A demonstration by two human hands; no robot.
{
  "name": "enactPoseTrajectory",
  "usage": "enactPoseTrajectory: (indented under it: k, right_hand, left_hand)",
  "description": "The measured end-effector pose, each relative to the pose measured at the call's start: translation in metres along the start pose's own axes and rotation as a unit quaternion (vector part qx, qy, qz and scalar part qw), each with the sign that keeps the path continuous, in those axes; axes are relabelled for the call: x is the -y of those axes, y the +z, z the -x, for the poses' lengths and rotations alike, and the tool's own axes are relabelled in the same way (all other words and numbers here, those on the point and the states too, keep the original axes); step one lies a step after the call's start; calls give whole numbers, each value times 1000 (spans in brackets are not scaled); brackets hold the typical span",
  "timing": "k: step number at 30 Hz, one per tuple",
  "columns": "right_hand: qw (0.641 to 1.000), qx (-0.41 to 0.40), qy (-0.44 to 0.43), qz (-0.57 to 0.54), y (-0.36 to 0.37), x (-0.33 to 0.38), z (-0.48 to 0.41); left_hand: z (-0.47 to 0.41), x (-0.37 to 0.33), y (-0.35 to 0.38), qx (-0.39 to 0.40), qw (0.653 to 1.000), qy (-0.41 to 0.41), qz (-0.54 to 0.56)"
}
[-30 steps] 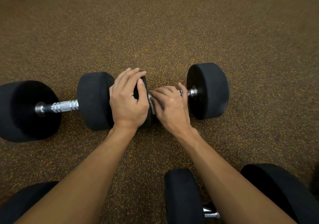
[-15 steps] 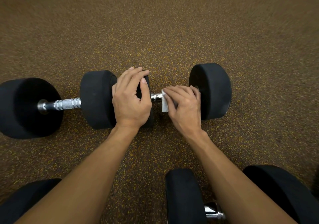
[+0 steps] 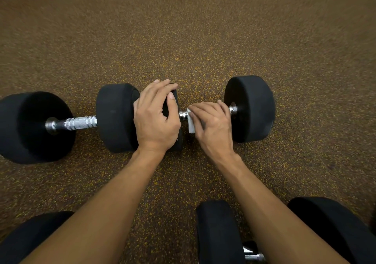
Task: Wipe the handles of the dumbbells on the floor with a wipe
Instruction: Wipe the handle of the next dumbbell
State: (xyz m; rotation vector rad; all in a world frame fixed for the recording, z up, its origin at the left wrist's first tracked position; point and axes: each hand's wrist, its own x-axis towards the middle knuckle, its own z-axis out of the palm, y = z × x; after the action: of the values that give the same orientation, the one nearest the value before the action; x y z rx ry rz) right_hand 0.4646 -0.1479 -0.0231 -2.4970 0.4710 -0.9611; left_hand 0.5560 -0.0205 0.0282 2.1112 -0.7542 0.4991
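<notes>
A brown rubber gym floor [image 3: 183, 29], flecked with yellow, fills the view, and the dumbbells are laid on it in rows. The right dumbbell [image 3: 252, 109] of the far row is being worked on. Its inner head is covered by the left hand [image 3: 156, 117], whose fingers are laid fairly straight over the top of the rubber with nothing gripped. Its chrome handle [image 3: 183, 114] is wrapped by the right hand [image 3: 213, 123], whose fingers are curled down over a white folded wipe [image 3: 191, 124] pressed against the bar. Only short bits of chrome are seen either side of that hand. The step in hand is judged to be the wiping of this handle. It is best done with the head pinned firmly so that the weight cannot roll, the wipe closed round the whole bar, and the stroke carried from one collar to the other with a twist, so that the underside is reached too. The left dumbbell [image 3: 116, 117], just beside it, is shown with its knurled handle [image 3: 79, 122] bare, and a nearer dumbbell [image 3: 219, 233] is partly seen under the right forearm. No containers are seen anywhere in view.
</notes>
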Motion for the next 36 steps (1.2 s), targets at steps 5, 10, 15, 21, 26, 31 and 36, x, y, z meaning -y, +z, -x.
enactPoseTrajectory:
  k: [5, 10, 15, 21, 26, 31, 36]
  right_hand:
    - [991, 118, 27, 66, 5, 18, -27]
    - [985, 150, 34, 73, 4, 16, -28]
    - [992, 101, 55, 55, 3, 5, -18]
    - [994, 109, -14, 14, 1, 2, -9]
    - [987, 137, -69, 36, -9, -18, -9]
    - [984, 107, -134, 45, -5, -17, -17]
    - [987, 87, -122, 64, -13, -30, -10]
  left_hand:
    - [0, 0, 0, 3, 1000, 1, 1]
    - [0, 0, -1, 7, 1000, 1, 3]
    - [1, 0, -1, 5, 1000, 3, -3]
    - [1, 0, 1, 1, 1000, 1, 0]
    - [0, 0, 1, -3, 1000, -1, 0]
    - [0, 0, 0, 2, 1000, -1, 0]
    - [0, 0, 1, -1, 1000, -6, 2]
